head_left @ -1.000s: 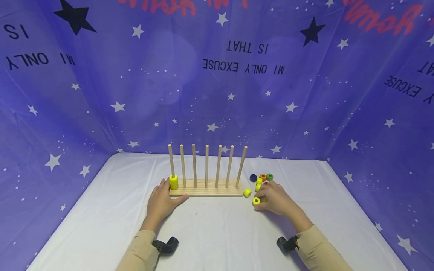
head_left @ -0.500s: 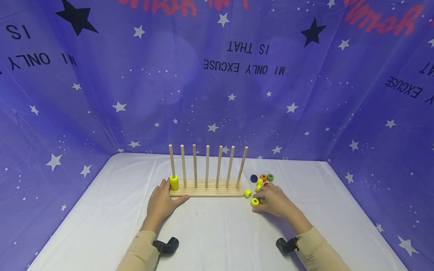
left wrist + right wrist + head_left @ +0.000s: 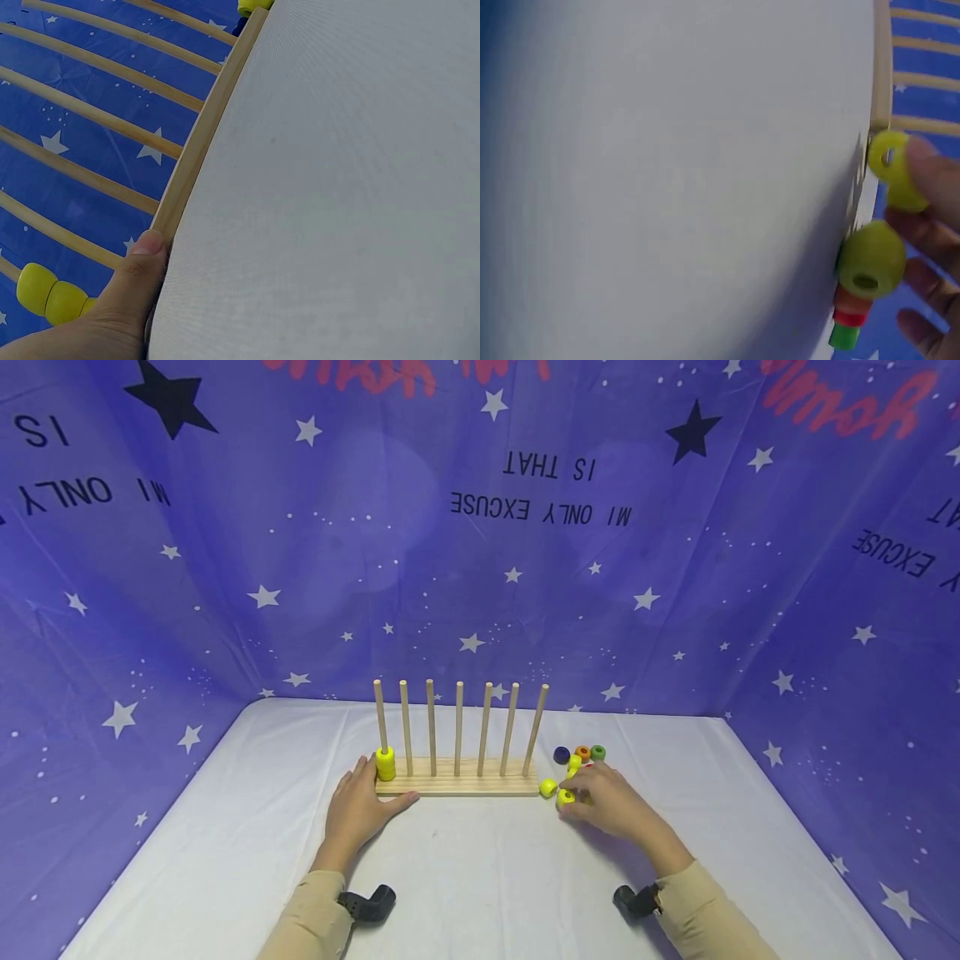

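Note:
A wooden peg rack [image 3: 465, 783] with a row of upright dowels stands mid-table. Yellow beads [image 3: 386, 765] are stacked on its leftmost dowel. My left hand [image 3: 356, 814] rests against the rack's left end, its thumb [image 3: 131, 281] extended along the front edge of the base in the left wrist view. Beyond the right end, my right hand [image 3: 609, 802] pinches a yellow bead [image 3: 566, 799] between thumb and fingers, its hole showing to the head camera. Another yellow bead [image 3: 548, 787] lies beside the rack's right corner. In the right wrist view, a yellow bead [image 3: 871, 259] sits close below the fingers.
Behind my right hand lie loose beads: a dark blue bead [image 3: 562, 755], an orange bead [image 3: 582, 752], a green bead [image 3: 597, 752] and a yellow bead [image 3: 575, 762]. A red bead is mostly hidden by the hand. A starry purple cloth [image 3: 420, 593] encloses the white table [image 3: 465, 877].
My right hand has shifted slightly left and then a little away from me, the pinched yellow bead moving with it. My left hand and the rack stay in place.

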Demonstrator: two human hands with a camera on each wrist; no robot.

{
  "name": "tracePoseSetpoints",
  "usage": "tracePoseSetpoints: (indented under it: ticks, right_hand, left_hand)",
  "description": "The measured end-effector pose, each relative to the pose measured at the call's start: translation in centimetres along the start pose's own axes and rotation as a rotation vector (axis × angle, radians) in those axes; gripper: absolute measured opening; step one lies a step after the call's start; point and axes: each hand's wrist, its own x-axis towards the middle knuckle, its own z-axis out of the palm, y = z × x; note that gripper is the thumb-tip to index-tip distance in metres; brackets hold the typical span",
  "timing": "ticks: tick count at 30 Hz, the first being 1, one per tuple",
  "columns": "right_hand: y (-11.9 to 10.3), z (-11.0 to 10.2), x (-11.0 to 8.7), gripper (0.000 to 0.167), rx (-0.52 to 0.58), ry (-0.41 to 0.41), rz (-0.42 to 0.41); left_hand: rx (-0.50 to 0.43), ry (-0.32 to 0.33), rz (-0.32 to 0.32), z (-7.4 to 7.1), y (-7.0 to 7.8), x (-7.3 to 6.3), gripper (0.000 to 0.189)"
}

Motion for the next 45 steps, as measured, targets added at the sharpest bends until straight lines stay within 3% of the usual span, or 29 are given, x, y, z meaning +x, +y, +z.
tracePoseSetpoints:
  ticks: [9,17,25,35,45]
  right_hand:
    - [-0.6,-3.9,1.7,0.036,-0.017,0.088,-0.01]
    - [-2.5,-8.6,3.7,0.037,-0.059,0.197,-0.008]
    - [-4.6,-11.6,5.3,0.037,-0.058,0.306,0.0]
    - [-7.4,-14.0,6.8,0.037,-0.02,0.394,-0.043]
    - [-11.2,-14.6,8.8,0.036,-0.013,0.404,-0.131]
  left_hand:
    - [0.0,0.003,-0.005,0.1,-0.1,0.1,0.11]
    - [-0.001,0.007,-0.001,0.1,-0.2,0.1,0.109]
    - [0.004,0.018,0.015,0.1,-0.2,0.1,0.109]
    - [0.007,0.019,0.017,-0.1,-0.1,0.0,0.109]
    - [0.006,0.01,0.018,-0.1,0.0,0.0,0.11]
